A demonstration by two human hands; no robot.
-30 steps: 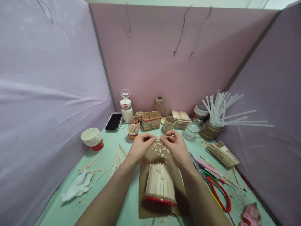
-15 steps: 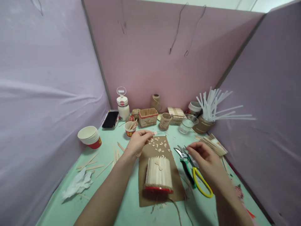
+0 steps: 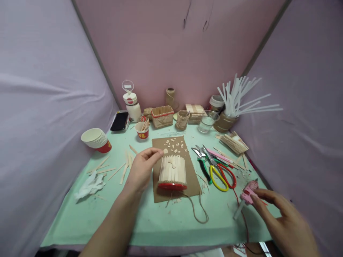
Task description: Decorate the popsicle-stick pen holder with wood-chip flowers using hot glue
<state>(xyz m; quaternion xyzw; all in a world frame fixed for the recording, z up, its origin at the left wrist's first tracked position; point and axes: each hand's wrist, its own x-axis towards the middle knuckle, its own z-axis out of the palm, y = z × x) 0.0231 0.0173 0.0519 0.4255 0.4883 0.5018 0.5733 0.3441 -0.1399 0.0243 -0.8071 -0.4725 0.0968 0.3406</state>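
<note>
Head: scissors (image 3: 212,161) between cardboard (image 3: 190,175) and apparent glue gun (image 3: 249,192)

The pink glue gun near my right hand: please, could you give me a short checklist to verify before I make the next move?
1. Small wood piece held in the left hand: ok, pinched.
2. Right hand firm on the glue gun: cannot tell; it reaches the handle, but the grip is unclear.
3. Glue stick loaded: ok, a white one sticks out of the gun.
4. Glue gun hot: cannot tell from a picture.
5. Red cord plugged in: cannot tell; no plug is visible.
6. Free way from glue gun to brown board: not ok, the scissors lie between.
</note>
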